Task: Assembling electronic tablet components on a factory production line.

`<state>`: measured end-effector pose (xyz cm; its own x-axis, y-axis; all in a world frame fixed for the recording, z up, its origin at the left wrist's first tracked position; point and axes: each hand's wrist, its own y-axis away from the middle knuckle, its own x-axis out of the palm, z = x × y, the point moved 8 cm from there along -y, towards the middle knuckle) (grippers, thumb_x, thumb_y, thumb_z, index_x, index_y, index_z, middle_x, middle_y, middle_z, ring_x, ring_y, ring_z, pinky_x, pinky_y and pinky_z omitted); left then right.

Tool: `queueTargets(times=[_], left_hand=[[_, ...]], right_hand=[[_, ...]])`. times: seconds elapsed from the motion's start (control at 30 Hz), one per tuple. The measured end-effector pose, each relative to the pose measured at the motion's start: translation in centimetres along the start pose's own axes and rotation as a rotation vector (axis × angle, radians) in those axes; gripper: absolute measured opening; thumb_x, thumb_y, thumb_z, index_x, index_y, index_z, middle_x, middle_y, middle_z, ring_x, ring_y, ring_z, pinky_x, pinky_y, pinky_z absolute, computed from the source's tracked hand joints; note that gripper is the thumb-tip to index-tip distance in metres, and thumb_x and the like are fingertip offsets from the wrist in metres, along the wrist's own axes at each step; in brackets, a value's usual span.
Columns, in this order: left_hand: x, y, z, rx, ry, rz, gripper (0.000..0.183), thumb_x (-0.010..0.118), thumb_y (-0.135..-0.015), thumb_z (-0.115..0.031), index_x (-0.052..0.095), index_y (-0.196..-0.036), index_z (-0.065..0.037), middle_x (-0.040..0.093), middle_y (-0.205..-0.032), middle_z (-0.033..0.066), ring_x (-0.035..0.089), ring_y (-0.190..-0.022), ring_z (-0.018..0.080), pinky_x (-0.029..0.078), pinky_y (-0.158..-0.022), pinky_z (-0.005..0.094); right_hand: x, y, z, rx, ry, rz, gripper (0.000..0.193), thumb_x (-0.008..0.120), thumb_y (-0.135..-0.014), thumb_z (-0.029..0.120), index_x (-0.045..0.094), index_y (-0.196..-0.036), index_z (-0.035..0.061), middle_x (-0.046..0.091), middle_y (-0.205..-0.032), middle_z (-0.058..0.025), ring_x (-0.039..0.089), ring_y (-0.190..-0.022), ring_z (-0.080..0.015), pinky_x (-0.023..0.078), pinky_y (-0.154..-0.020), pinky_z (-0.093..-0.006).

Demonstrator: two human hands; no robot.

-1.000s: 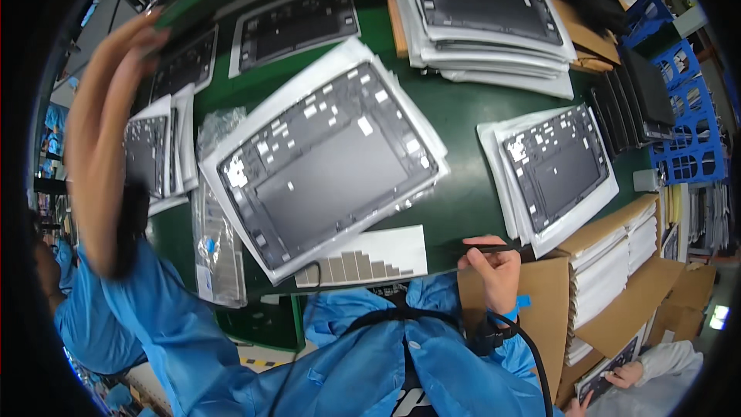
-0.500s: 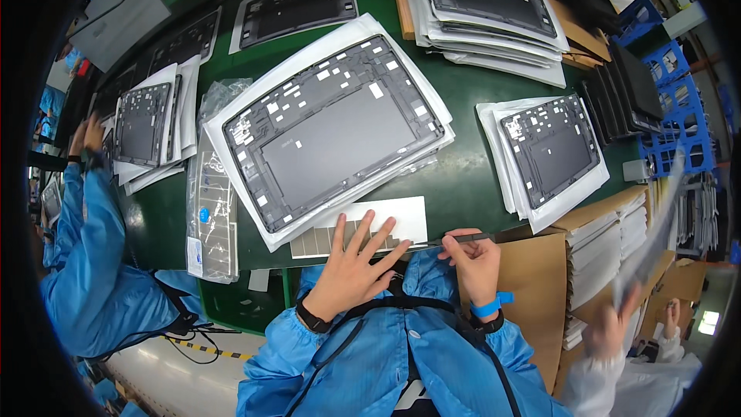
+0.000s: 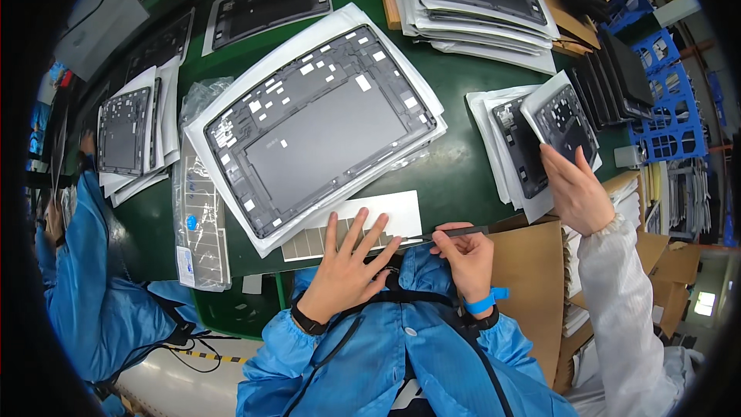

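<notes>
My left hand (image 3: 343, 270) lies with fingers spread on a white backing sheet (image 3: 403, 215) of grey-brown adhesive strips, at the table's near edge. My right hand (image 3: 468, 259) pinches dark tweezers (image 3: 471, 229), whose thin tip points left to the sheet's right end, near my left fingertips. Whether the tip grips a strip is too small to tell. Just beyond the sheet, a large black tablet housing (image 3: 332, 139) with small white pads rests tilted on white foam sheets (image 3: 266, 245).
A co-worker's hand (image 3: 575, 189) holds a black housing (image 3: 566, 117) over the right-hand pile. A taller foam-layered stack (image 3: 482, 31) stands behind. Bagged strip sheets (image 3: 202, 224) lie left. Cardboard (image 3: 525, 293) borders my right side; another person (image 3: 73, 278) works at left.
The co-worker's white-sleeved arm has reached in from the right, bringing a housing with its foam sheet onto the right-hand pile. My hands keep nearly the same pose; the whole view shifts slightly.
</notes>
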<state>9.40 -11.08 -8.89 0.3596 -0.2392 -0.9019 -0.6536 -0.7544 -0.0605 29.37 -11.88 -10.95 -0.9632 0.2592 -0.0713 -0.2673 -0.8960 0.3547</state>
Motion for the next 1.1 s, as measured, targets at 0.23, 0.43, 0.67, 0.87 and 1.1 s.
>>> queueTargets(times=[0.23, 0.43, 0.67, 0.87, 1.1], left_hand=[[-0.2, 0.2, 0.1, -0.019, 0.017, -0.014, 0.066, 0.071, -0.083, -0.031, 0.052, -0.145, -0.023, 0.033, -0.161, 0.0112, 0.025, -0.149, 0.0398, 0.013, -0.118, 0.0712], [0.0, 0.2, 0.0, -0.031, 0.016, 0.002, 0.066, 0.072, -0.083, -0.030, 0.052, -0.146, -0.024, 0.034, -0.160, 0.0108, 0.026, -0.149, 0.0390, 0.014, -0.117, 0.0711], [-0.3, 0.1, -0.1, -0.035, 0.024, -0.016, 0.067, 0.073, -0.081, -0.028, 0.052, -0.145, -0.023, 0.034, -0.160, 0.0118, 0.027, -0.149, 0.0402, 0.015, -0.117, 0.0713], [-0.4, 0.0, -0.2, -0.042, 0.027, -0.024, 0.068, 0.073, -0.080, -0.028, 0.053, -0.145, -0.022, 0.034, -0.160, 0.0130, 0.027, -0.148, 0.0408, 0.015, -0.117, 0.0718], [-0.3, 0.0, -0.2, -0.052, 0.032, -0.026, 0.068, 0.074, -0.080, -0.027, 0.053, -0.144, -0.022, 0.034, -0.160, 0.0132, 0.026, -0.149, 0.0408, 0.015, -0.117, 0.0718]], right_hand=[[0.7, 0.2, 0.8, -0.037, 0.008, -0.002, 0.019, 0.074, -0.091, 0.005, 0.068, -0.104, -0.0060, 0.073, -0.091, -0.0112, 0.072, -0.078, -0.0173, 0.056, -0.070, -0.0255], [0.7, 0.9, 1.9, -0.096, 0.005, -0.019, 0.017, 0.074, -0.091, 0.003, 0.068, -0.101, -0.0084, 0.073, -0.090, -0.0115, 0.074, -0.082, -0.0195, 0.058, -0.073, -0.0264], [1.5, 2.4, 4.6, -0.407, 0.368, -0.065, 0.012, 0.078, -0.084, 0.003, 0.072, -0.093, -0.0028, 0.073, -0.082, -0.0100, 0.072, -0.072, -0.0150, 0.053, -0.061, -0.0251], [2.7, 3.8, 7.0, -0.627, 0.534, -0.065, 0.014, 0.080, -0.081, 0.002, 0.073, -0.093, 0.0008, 0.071, -0.078, -0.0103, 0.068, -0.064, -0.0195, 0.050, -0.055, -0.0286], [3.4, 4.5, 7.4, -0.693, 0.643, -0.034, 0.016, 0.081, -0.079, 0.000, 0.072, -0.093, -0.0009, 0.073, -0.081, -0.0132, 0.071, -0.070, -0.0210, 0.053, -0.062, -0.0276]])
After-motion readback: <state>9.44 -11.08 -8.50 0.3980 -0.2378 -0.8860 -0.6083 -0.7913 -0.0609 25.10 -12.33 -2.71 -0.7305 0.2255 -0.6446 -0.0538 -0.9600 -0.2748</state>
